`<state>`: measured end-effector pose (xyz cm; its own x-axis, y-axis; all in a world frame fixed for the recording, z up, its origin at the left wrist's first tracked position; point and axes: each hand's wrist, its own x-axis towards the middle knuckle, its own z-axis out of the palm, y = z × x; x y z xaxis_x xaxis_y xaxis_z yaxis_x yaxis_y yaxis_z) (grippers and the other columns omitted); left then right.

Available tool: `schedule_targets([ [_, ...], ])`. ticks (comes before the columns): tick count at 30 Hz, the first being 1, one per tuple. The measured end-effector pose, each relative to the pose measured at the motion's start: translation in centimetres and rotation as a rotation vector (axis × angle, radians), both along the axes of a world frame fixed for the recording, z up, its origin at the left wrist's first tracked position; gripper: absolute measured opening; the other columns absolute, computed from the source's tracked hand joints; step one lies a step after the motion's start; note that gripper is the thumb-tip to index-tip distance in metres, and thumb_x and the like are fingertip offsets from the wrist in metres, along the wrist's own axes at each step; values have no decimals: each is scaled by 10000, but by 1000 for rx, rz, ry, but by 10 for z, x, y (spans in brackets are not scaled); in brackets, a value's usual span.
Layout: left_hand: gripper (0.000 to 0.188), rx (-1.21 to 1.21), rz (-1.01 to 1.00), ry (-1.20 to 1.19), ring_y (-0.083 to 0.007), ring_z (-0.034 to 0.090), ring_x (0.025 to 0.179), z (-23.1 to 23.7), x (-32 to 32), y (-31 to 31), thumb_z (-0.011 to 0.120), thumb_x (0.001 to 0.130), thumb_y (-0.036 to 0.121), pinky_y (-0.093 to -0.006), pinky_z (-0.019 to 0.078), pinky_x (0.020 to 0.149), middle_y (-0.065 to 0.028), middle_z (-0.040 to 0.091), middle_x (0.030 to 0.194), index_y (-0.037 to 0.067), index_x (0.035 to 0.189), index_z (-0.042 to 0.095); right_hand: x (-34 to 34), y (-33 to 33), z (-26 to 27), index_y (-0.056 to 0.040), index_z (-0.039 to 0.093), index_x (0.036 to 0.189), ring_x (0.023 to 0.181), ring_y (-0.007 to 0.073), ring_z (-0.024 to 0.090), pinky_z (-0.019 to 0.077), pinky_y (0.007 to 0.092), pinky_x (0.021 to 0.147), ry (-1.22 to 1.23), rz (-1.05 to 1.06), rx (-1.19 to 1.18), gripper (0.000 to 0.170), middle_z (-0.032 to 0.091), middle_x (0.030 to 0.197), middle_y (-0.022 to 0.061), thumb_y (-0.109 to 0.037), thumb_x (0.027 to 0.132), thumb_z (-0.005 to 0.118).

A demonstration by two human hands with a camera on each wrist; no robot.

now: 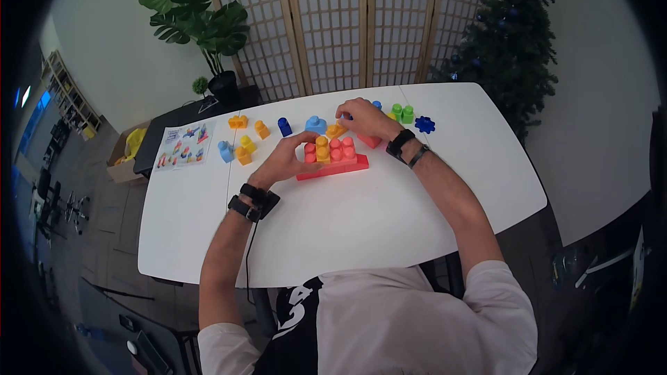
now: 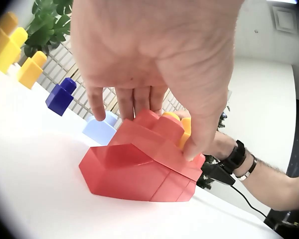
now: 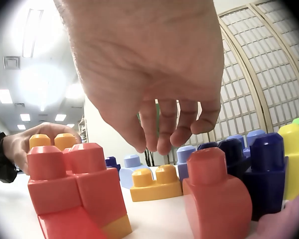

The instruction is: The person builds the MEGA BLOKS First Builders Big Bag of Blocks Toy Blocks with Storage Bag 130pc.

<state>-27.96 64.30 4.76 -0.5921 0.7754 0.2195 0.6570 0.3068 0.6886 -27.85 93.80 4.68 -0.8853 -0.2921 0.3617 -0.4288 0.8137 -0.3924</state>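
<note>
While red blocks (image 1: 342, 157) are pinched by the left grip (image 1: 283, 160), the right grip (image 1: 370, 119) is held spread above an orange block (image 3: 156, 190).

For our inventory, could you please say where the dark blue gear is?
In the head view, the dark blue gear lies toward the right of the table, just right of the green blocks.

L hand (image 1: 283, 160) part-hides red blk (image 1: 341, 155); sheet (image 1: 184, 147) txt illeg.
</note>
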Motion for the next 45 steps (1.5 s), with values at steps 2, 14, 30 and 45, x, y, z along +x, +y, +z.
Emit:
schedule_targets([
  [2, 699, -24, 5, 16, -268, 670, 1250, 6, 3, 1, 933, 813, 267, -374, 471, 1151, -138, 726, 1343, 9, 1399, 653, -5, -1, -4, -15, 781, 1005, 937, 368, 736, 586, 470, 839, 4, -18, 25, 249, 773, 977, 181, -249, 921, 760],
  [14, 661, -25, 15, 124, -274, 727, 1046, 3, 2, 6, 949, 760, 258, -351, 548, 980, -160, 775, 1150, -39, 1298, 706, -28, -15, -19, -16, 800, 958, 933, 388, 761, 613, 472, 853, -58, -159, 152, 317, 777, 946, 213, -296, 819, 850],
  [30, 713, -55, -15, 87, -285, 741, 1138, 4, -4, 3, 967, 747, 231, -356, 546, 1066, -161, 774, 1205, -27, 1350, 686, 20, -7, 78, -2, 825, 989, 866, 252, 771, 610, 365, 793, -151, 94, -164, 259, 815, 938, 142, -129, 766, 866],
  [45, 684, -31, -31, 76, -281, 749, 1125, 1, -1, 1, 956, 783, 252, -365, 553, 1065, -159, 772, 1191, -22, 1344, 677, 65, -24, 53, 29, 794, 1166, 988, 254, 745, 594, 360, 859, -388, 163, -122, 412, 805, 1081, 174, -216, 841, 860],
])
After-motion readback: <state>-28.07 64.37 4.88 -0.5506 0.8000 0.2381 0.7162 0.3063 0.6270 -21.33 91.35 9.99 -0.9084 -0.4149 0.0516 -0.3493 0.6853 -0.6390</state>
